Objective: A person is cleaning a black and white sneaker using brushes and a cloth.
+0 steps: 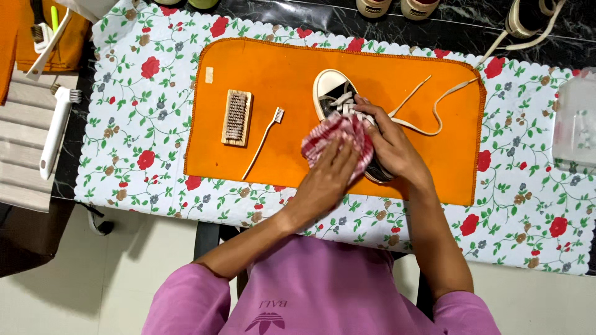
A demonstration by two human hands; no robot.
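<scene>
On orange mat (285, 74), both hands (357, 158) press checked cloth (335, 139) against sneaker (332, 90)

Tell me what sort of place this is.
Likely a home shoe-cleaning spot: a sneaker on an orange mat over a floral tablecloth, a wooden brush and toothbrush alongside, more shoes at the back.

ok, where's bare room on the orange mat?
Free: orange mat left of the wooden brush, and its right end below the loose lace. Crowded: centre, where both hands press the checked cloth on the shoe.
</scene>
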